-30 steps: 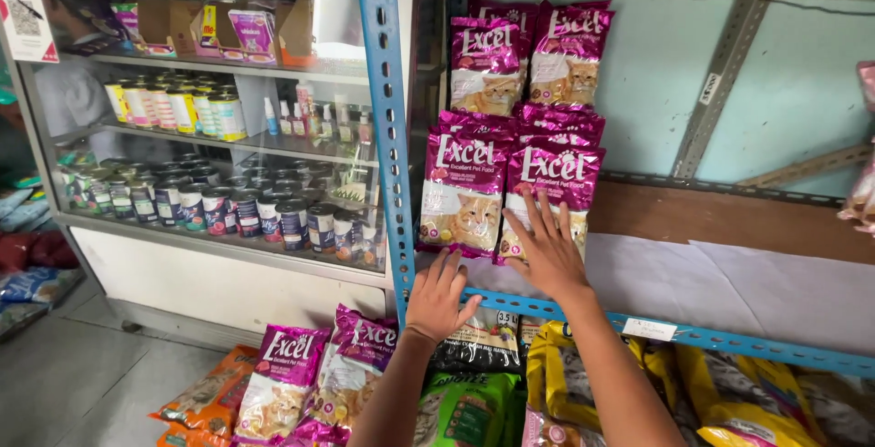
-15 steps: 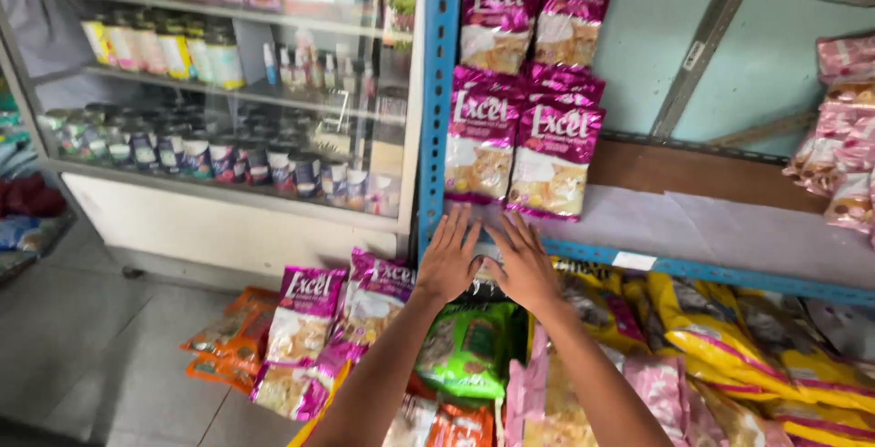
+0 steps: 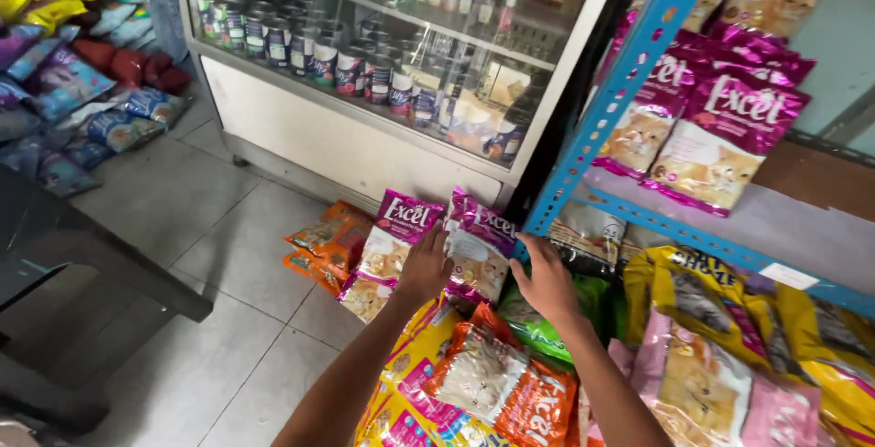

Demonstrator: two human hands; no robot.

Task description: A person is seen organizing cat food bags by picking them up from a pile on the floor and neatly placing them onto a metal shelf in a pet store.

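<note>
Lowered since half a second ago: both my hands, down from the blue shelf edge to the floor stack. Head view, itemised. Left hand [image 3: 425, 267]: fingers spread, laid flat on a magenta cat-food pouch [image 3: 390, 245] leaning at the cabinet foot. Right hand [image 3: 548, 280]: open, palm down, touching a second magenta pouch [image 3: 479, 248] just beside the first. Green bag [image 3: 533, 324] and orange bag [image 3: 501, 381] below the wrists. Blue shelf frame [image 3: 609, 103] right; glass cabinet [image 3: 365, 151] behind.

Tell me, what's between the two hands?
In the head view, a pink cat food bag stands between the left hand and the right hand; both hands touch it.
</note>
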